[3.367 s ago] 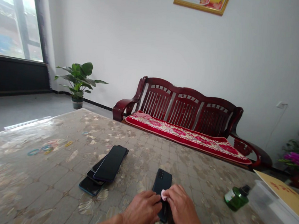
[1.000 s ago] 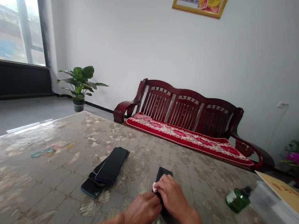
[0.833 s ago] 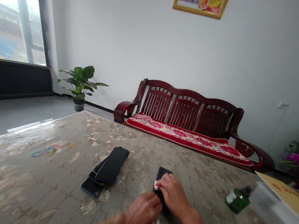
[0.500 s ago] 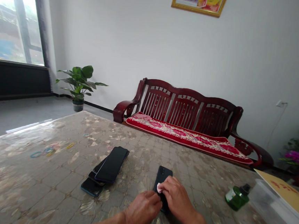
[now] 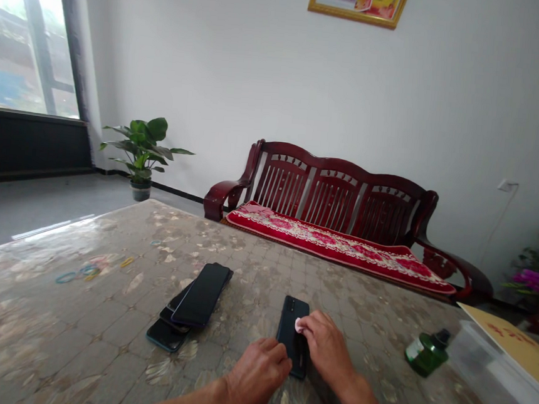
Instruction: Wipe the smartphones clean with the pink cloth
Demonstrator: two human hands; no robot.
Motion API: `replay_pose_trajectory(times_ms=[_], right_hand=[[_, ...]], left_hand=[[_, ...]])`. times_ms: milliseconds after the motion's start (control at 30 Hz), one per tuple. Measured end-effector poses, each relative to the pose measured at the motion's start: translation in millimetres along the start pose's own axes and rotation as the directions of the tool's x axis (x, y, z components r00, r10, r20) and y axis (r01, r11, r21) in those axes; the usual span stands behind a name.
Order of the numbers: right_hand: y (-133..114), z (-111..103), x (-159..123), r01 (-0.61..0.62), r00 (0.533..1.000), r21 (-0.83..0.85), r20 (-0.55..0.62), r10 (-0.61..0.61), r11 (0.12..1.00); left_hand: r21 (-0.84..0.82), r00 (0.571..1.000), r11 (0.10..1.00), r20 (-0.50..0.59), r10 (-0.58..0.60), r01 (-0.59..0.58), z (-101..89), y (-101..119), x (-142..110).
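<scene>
A dark smartphone (image 5: pixel 288 339) lies on the table with its back and camera strip facing up. My left hand (image 5: pixel 260 372) is closed, its curled fingers against the phone's lower left edge, steadying it; the fingertips are partly hidden. In a pinch, my right hand (image 5: pixel 327 348) grips a small pinkish-white wad (image 5: pixel 299 325), which touches the upper right part of the phone's back. Whether the wad is tissue or cotton I cannot tell. Left of my hands rests a loose stack of several smartphones (image 5: pixel 201 295), the top one with its black screen upward.
A green bottle with a black cap (image 5: pixel 427 352) stands at the right, beside a clear plastic box (image 5: pixel 478 352) with a yellow sheet (image 5: pixel 512 339) on it. Coloured rubber bands (image 5: pixel 84 272) lie at the left of the patterned table (image 5: pixel 98 331). Behind it is a wooden bench (image 5: pixel 336 198).
My right hand has moved up and right across the phone's back with the wad, uncovering more of it. My left hand has hardly moved. The stacked phones stay put.
</scene>
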State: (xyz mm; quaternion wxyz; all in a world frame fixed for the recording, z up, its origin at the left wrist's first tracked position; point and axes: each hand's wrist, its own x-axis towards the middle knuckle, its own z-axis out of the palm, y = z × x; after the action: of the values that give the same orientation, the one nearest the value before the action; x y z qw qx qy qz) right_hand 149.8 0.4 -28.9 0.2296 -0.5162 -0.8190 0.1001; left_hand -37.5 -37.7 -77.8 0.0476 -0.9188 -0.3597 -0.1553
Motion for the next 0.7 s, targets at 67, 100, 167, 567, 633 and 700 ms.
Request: replay_pose_trajectory(times_ms=[67,100,167,567,633,700], right_hand=[[-5.1,-3.0,-10.0,0.042,0.998,0.023,0.038,-0.043,0.999],[-7.2,-4.5,-15.5,0.062,0.996,0.035,0.058,-0.064,0.997],[-9.0,-6.7,-24.4,0.092,0.991,0.05,0.093,-0.097,0.994],[4.9,1.3,2.5,-0.027,1.0,0.05,0.014,0.026,0.998],[-2.1,-0.6,-7.7,0.009,0.999,0.066,0.037,-0.011,0.998],[-8.7,-3.3,-20.7,0.037,0.997,0.093,0.06,-0.043,0.995]], left_hand=[[-0.007,1.0,1.0,-0.006,-0.003,0.003,1.5,0.3,-0.6],[-0.009,1.0,1.0,-0.012,-0.006,0.005,2.1,0.6,-0.9],[-0.007,1.0,1.0,-0.02,-0.011,0.01,2.5,1.4,-1.3],[-0.028,0.997,0.999,0.07,-0.034,0.036,-14.1,2.1,0.2],[-0.03,0.997,0.999,0.063,-0.037,0.039,-13.0,2.5,0.1],[-0.03,0.998,0.999,0.043,-0.035,0.037,-11.1,2.9,-0.1]])
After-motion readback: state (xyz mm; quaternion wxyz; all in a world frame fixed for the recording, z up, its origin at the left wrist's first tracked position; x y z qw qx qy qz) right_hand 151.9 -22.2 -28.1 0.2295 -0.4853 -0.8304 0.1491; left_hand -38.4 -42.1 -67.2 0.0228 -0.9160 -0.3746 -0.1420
